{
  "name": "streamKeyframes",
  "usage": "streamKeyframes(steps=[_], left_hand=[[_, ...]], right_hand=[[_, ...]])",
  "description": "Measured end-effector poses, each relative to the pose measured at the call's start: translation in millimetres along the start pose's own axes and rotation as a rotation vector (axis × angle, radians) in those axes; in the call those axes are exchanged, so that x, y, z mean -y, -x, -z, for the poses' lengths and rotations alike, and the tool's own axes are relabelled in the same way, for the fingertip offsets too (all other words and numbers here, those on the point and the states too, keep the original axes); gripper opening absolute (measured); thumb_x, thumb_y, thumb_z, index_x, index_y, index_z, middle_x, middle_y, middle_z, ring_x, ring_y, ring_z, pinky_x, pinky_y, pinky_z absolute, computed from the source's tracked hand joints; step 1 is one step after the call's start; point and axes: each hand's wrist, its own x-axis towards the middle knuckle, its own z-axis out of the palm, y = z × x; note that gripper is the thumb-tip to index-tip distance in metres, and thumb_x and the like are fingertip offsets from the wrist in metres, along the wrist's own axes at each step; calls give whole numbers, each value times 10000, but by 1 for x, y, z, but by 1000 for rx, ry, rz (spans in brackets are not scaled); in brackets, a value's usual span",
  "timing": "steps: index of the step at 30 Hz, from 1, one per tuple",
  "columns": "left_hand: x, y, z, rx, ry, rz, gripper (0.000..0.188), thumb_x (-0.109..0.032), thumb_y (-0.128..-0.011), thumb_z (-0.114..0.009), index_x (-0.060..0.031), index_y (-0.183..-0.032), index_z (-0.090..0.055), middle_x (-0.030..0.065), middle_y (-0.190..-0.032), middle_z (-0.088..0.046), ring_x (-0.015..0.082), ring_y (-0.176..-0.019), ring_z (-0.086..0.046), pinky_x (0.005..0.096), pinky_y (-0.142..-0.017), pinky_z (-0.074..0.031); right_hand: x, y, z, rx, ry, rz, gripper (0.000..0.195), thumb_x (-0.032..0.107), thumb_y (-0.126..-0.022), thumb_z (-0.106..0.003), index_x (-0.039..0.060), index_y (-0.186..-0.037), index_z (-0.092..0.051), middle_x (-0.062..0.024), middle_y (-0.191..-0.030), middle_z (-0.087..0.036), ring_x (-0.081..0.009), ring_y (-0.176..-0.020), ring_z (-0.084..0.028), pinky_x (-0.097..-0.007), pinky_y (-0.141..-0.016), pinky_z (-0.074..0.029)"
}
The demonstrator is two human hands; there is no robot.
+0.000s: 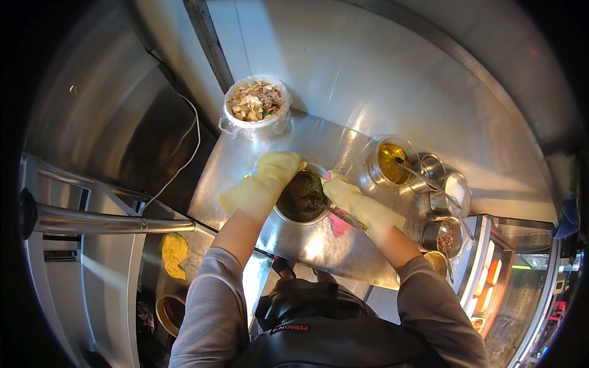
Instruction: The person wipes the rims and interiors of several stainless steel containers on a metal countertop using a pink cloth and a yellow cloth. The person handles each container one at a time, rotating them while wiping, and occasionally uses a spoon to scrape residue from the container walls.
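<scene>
A round metal pot (300,221) of dark, oily liquid with greenish bits along its edge stands on the steel worktop. My left hand (278,168), in a pale yellow glove, grips the pot's far left rim, with its fingertips partly hidden. On the opposite side my right hand (339,189), gloved alike, holds a pink cloth (339,224) against the rim. Below that hand, a metal utensil (349,218) leans out over the pot's right edge. Its lower end is lost in the dark contents.
At the back stands a lined white bucket (255,103) of food scraps. To the right are a container of yellow oil (393,161) with a ladle, a tub of white granules (455,195) and a pot of reddish bits (444,239). A yellow cloth (174,255) lies lower left.
</scene>
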Motion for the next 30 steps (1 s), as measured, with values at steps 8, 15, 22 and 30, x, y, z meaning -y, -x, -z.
streamKeyframes(steps=[8,15,22,30], left_hand=[[-19,36,18,0,355,225,444,-447,-1040,-552,-39,-1079,-723,254,-1107,-720,433,-1072,-680,489,-913,-527],[-30,52,-9,-22,518,431,485,-441,-1040,-563,13,-1132,-706,289,-1157,-695,459,-1124,-656,506,-949,-517],[-48,73,-9,159,329,394,367,-282,-1008,-651,-5,-1248,-627,214,-1140,-720,376,-1102,-691,427,-903,-580],[-46,72,-50,277,405,327,307,-197,-1049,-572,23,-1263,-571,143,-1040,-742,296,-960,-730,366,-752,-614]], right_hand=[[-28,-2,-11,-122,-98,-60,385,371,-1043,-468,83,-1284,-554,-200,-1072,-683,-349,-961,-661,-448,-842,-513],[-51,32,-79,-497,-510,-304,274,295,-1019,-564,93,-1204,-565,-82,-849,-661,-184,-743,-643,-384,-623,-499],[-40,60,-110,-414,-1344,-350,164,205,-1006,-646,112,-999,-512,-19,-832,-544,-152,-716,-599,-312,-656,-555],[-97,96,-57,173,-1890,-367,65,89,-1013,-556,87,-992,-618,-15,-805,-519,-151,-736,-522,-279,-595,-466]])
